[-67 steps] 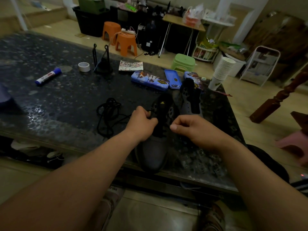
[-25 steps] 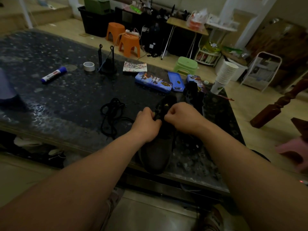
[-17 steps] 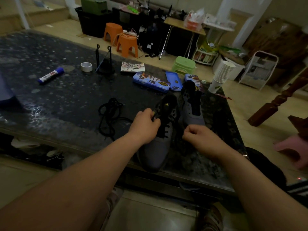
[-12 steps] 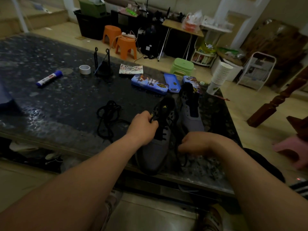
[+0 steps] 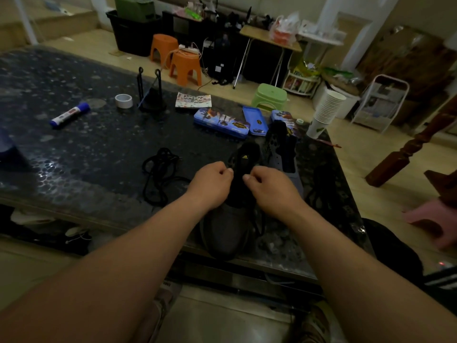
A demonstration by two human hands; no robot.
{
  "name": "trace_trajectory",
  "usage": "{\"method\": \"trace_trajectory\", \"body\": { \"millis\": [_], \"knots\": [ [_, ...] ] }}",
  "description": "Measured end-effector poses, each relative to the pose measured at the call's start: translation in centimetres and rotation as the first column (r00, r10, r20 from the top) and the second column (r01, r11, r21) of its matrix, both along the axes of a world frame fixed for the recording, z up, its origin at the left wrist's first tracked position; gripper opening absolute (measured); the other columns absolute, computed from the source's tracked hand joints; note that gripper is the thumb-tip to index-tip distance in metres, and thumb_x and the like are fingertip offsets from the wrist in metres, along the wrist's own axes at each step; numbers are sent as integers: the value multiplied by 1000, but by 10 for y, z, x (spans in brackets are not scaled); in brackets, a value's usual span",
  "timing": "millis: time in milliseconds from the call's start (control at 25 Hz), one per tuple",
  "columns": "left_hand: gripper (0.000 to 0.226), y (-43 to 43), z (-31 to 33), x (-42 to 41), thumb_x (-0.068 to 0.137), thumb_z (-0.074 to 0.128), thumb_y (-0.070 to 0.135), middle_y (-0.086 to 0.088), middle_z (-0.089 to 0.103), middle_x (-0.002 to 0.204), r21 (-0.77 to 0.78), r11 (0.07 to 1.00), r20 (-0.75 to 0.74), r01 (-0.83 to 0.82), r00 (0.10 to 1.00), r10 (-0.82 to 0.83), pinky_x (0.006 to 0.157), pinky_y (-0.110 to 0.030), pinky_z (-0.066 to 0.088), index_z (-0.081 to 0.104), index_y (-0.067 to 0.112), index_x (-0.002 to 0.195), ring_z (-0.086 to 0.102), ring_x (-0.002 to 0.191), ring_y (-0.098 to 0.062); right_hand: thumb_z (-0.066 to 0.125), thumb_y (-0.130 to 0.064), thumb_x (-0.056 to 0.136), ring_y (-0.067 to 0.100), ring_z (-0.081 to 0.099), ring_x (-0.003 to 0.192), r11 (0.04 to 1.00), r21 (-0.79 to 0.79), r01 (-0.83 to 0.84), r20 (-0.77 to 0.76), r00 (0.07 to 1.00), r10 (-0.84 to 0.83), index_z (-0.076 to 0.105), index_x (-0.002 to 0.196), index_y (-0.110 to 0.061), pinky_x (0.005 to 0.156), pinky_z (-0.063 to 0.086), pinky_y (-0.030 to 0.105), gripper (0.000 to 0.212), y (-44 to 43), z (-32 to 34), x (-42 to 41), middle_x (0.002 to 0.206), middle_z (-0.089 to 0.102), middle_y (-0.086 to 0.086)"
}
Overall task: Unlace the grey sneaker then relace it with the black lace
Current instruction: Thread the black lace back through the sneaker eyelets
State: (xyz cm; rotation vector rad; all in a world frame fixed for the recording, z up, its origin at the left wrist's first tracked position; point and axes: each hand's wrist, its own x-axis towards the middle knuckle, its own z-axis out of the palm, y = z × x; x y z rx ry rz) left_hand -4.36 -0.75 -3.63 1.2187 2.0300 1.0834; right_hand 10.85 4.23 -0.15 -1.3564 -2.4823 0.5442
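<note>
The grey sneaker (image 5: 228, 229) lies on the dark table (image 5: 99, 154) with its toe at the near edge and its black tongue pointing away. My left hand (image 5: 210, 184) pinches at the left side of the lacing. My right hand (image 5: 269, 186) is closed at the right side, and a black lace (image 5: 259, 227) trails down beside the shoe beneath it. The eyelets are hidden by my fingers. A loose black lace (image 5: 160, 174) lies coiled on the table left of the shoe.
A second grey sneaker (image 5: 280, 151) stands behind the right hand. Blue tins (image 5: 221, 122), a booklet (image 5: 193, 100), a tape roll (image 5: 123, 100), a marker (image 5: 69, 114), a black stand (image 5: 150, 95) and stacked paper cups (image 5: 325, 108) sit further back. Stools stand on the floor beyond.
My right hand has come back up from the table's near edge to the right side of the lacing. My left hand stays at the left side.
</note>
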Motion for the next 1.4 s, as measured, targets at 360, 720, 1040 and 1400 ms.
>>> {"method": "trace_trajectory", "body": {
  "millis": [360, 720, 1040, 1400],
  "knots": [
    [33, 1, 4, 5, 100, 52, 23, -6, 56, 74, -12, 992, 52, -124, 991, 125, 64, -35, 34, 53, 10, 69, 55, 76, -26, 61, -29, 94, 17, 50, 64, 843, -524, 121, 85, 992, -90, 58, 67, -17, 60, 43, 29, 29, -11, 3, 50, 65, 56, -3],
    [20, -6, 10, 7, 97, 63, 35, -2, 55, 103, 179, 971, -274, -158, 940, 204, 80, -37, 41, 49, 22, 92, 52, 96, -22, 64, -45, 93, 22, 58, 88, 942, -6, 336, -183, 925, -332, 48, 92, -24, 71, 46, 38, 26, -12, -22, 6, 96, 57, -1],
    [24, -3, 1, 18, 100, 60, 41, -2, 56, 104, -19, 996, -291, 87, 952, -88, 70, -38, 43, 43, 23, 99, 59, 89, -27, 60, -68, 90, 19, 61, 77, 907, -116, 406, -168, 891, -421, 51, 90, -22, 64, 48, 38, 47, -9, -18, 6, 83, 63, -2],
    [22, 6, -4, 28, 97, 62, 36, 4, 43, 105, 134, 954, -329, 270, 920, -214, 77, -41, 54, 61, 38, 118, 56, 92, -20, 56, -22, 96, 25, 66, 88, 719, -671, 180, -401, 728, -556, 69, 99, -10, 74, 49, 37, 18, 16, -11, 26, 92, 68, 9]
  ]
}}
